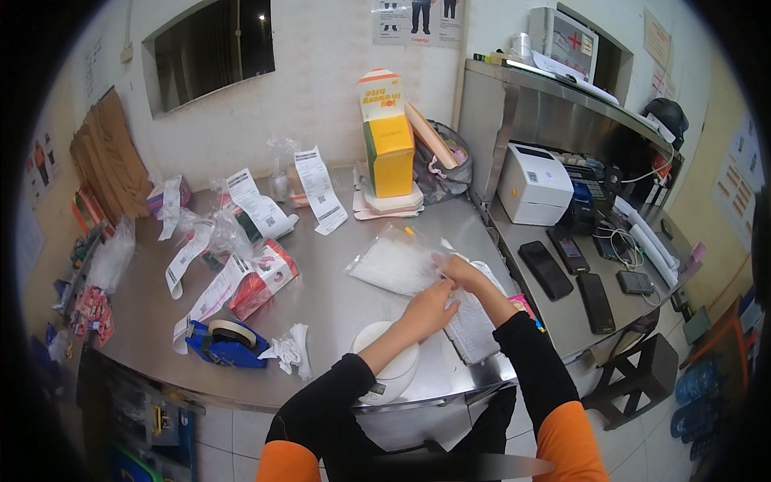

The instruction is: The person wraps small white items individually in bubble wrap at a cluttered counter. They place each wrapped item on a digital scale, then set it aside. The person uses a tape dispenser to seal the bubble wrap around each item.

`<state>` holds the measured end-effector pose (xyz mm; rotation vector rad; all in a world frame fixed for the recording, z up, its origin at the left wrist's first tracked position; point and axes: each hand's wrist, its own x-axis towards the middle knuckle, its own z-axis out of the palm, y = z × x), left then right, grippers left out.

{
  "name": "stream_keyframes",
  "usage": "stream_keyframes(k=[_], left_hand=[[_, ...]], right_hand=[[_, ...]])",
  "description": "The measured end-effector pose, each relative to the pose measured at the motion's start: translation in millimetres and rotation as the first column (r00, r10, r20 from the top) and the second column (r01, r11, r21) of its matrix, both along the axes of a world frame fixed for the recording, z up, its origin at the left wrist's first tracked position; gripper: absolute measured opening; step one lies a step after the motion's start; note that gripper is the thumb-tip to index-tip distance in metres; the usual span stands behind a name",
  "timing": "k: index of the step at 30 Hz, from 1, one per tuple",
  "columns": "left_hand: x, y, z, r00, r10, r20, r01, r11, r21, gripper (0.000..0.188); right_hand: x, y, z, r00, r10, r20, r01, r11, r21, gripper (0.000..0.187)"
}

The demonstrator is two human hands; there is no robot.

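A clear plastic bag [392, 263] of white, fine-looking contents lies on the steel table in front of me. My right hand [466, 273] pinches the bag's near right end. Close beside it, my left hand [431, 308] has its fingers closed at the same end, their tips partly hidden. Under my left forearm sits a round white kitchen scale [385, 379], partly covered by the arm. An open notebook [474, 328] with writing lies beneath and to the right of my hands.
On the left are a blue tape dispenser [227, 344], crumpled white tissue [291, 352], a red-and-white box [263, 277] and bagged goods with paper slips [321, 189]. A yellow carton [389, 153] stands at the back. The right counter holds a label printer [535, 185] and several handheld devices [546, 270].
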<state>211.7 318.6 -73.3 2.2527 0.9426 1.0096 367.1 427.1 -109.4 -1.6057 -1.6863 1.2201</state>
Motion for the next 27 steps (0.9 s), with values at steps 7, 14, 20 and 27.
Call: stream_keyframes(k=[7, 14, 20, 27], left_hand=[[13.1, 35.7, -23.4, 0.986, 0.072, 0.148, -0.064, 0.996, -0.057, 0.016], [2.3, 53.7, -6.7, 1.000, 0.012, 0.023, -0.003, 0.941, -0.340, 0.024], [-8.9, 33.6, 24.7, 0.997, 0.055, -0.047, -0.068, 0.918, -0.392, 0.031], [-4.3, 32.1, 34.8, 0.995, 0.099, -0.009, -0.094, 0.907, -0.411, 0.028]], right_hand=[[-2.6, -19.2, -3.4, 0.907, -0.003, -0.421, -0.021, 0.998, -0.051, 0.053], [-4.7, -26.4, 3.5, 0.996, -0.078, -0.049, 0.083, 0.991, 0.108, 0.051], [-3.7, -19.1, -13.7, 0.949, -0.199, 0.243, 0.028, 0.825, 0.565, 0.044], [12.7, -50.6, 9.8, 0.876, -0.161, 0.455, -0.183, 0.762, 0.622, 0.037]])
